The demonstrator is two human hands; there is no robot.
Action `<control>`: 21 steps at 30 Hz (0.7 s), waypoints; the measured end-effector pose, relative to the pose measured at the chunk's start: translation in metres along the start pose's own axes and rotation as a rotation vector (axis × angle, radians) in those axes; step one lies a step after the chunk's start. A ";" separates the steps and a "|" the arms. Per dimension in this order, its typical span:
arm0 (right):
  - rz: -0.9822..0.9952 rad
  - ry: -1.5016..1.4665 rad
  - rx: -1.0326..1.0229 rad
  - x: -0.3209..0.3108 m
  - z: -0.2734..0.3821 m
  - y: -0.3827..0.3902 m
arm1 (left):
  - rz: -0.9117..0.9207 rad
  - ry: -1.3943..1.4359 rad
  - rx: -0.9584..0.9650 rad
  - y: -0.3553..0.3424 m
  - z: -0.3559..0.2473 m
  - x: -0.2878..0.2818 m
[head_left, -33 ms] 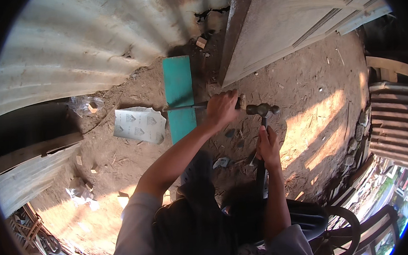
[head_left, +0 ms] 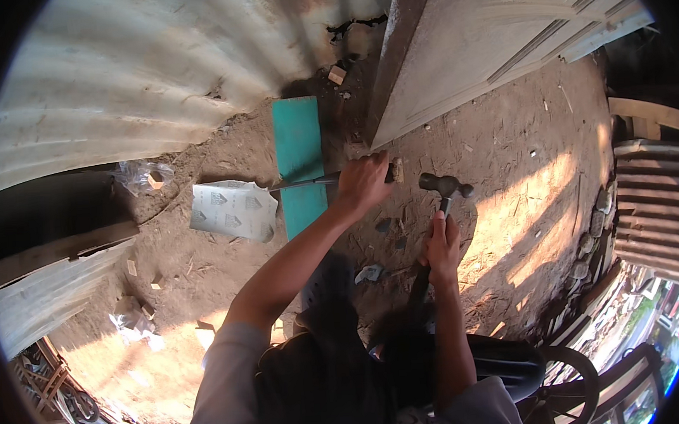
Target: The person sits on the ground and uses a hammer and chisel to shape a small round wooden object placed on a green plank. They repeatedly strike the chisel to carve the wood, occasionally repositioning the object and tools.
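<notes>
My left hand (head_left: 365,184) is closed round the handle of a chisel-like tool with a long metal shaft (head_left: 307,183); whether its tip is flat I cannot tell. The shaft lies across a green-painted board (head_left: 296,137) on the dirt ground, and its tip reaches past the board's left edge. Right of that hand, a ball-peen hammer (head_left: 446,185) is gripped by my right hand (head_left: 440,248) around its shaft just below the head. A gap separates the hammer head from the tool's handle end. Left of the board, touching or nearly touching it, lies a curled grey printed sheet (head_left: 234,211).
A corrugated metal sheet (head_left: 152,76) stands at the far left, and a wooden door panel (head_left: 500,39) leans at the far right. Small wood offcuts (head_left: 336,74) and a clear plastic bag (head_left: 139,176) lie about. A spoked wheel (head_left: 564,389) is at the near right.
My right hand has drawn the hammer head slightly right, away from the tool's handle. My left hand and the tool have shifted a little to the left.
</notes>
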State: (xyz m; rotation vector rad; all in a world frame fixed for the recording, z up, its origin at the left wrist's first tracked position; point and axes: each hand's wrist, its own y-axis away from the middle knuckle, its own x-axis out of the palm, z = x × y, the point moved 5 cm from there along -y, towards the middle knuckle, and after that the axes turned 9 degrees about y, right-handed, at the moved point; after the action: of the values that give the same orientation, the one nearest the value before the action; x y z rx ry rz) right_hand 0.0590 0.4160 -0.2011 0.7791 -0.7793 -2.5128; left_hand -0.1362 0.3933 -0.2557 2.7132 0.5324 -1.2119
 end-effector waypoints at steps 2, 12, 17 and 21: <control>-0.175 -0.273 0.058 0.009 -0.004 0.009 | 0.006 -0.009 0.003 0.000 -0.001 -0.003; -0.232 -0.394 0.010 -0.006 -0.004 0.012 | 0.156 0.142 0.106 0.005 -0.051 -0.007; -0.221 -0.373 -0.016 -0.007 0.000 0.017 | 0.174 0.202 0.084 0.006 -0.049 -0.004; -0.232 -0.430 0.043 -0.009 0.007 0.023 | 0.169 0.170 0.065 0.003 -0.045 -0.006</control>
State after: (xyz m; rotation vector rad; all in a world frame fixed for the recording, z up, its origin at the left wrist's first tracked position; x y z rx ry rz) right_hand 0.0663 0.4061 -0.1783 0.3565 -0.9258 -2.9307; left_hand -0.1075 0.4004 -0.2213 2.8640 0.2783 -0.9807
